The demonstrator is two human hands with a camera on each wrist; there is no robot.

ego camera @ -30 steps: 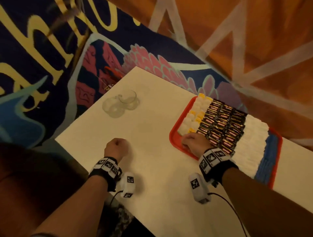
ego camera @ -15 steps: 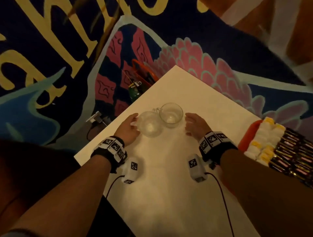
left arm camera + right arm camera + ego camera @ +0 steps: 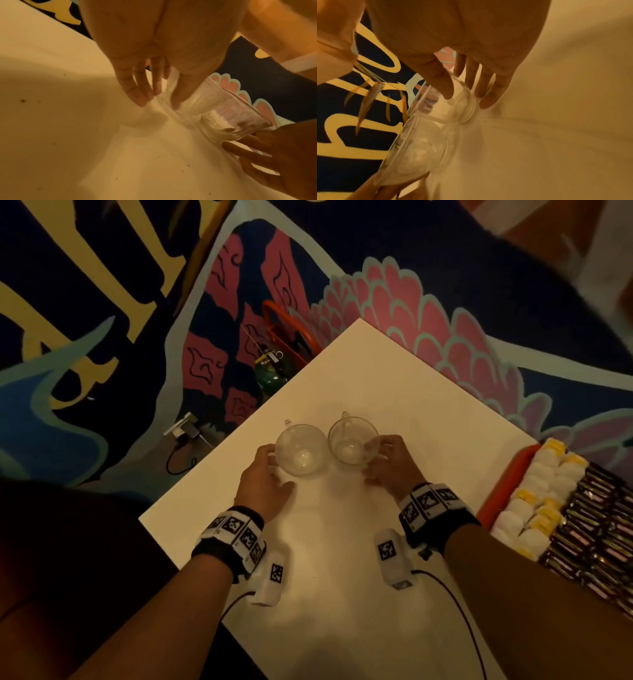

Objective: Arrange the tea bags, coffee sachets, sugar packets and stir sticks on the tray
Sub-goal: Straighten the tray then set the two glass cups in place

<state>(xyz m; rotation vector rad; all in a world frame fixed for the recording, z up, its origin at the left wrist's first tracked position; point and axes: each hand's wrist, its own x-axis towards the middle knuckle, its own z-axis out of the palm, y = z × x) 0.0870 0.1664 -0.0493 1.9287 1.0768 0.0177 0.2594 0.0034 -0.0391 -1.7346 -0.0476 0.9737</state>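
Note:
Two empty glass cups stand side by side on the white table (image 3: 342, 577). My left hand (image 3: 274, 465) grips the left glass cup (image 3: 300, 450) between thumb and fingers. My right hand (image 3: 376, 460) grips the right glass cup (image 3: 352, 441) the same way. In the right wrist view my thumb and fingers (image 3: 489, 100) straddle the right cup (image 3: 458, 105), with the left cup (image 3: 419, 148) beside it. The red tray (image 3: 507, 481) at the right edge holds rows of white and yellow packets (image 3: 548, 474) and dark sachets (image 3: 603, 525). No hand is on the tray.
The table's far-left edge runs close behind the cups. Beyond it on the patterned carpet lie a green bottle (image 3: 270, 371), an orange bag (image 3: 291, 337) and a plug with cable (image 3: 185, 433). Wrist-camera cables trail over the near table.
My right hand left the tray and my left hand uncurled; both moved to the cups and closed round them. The cups have shifted, their handles now pointing away. The head view swung left.

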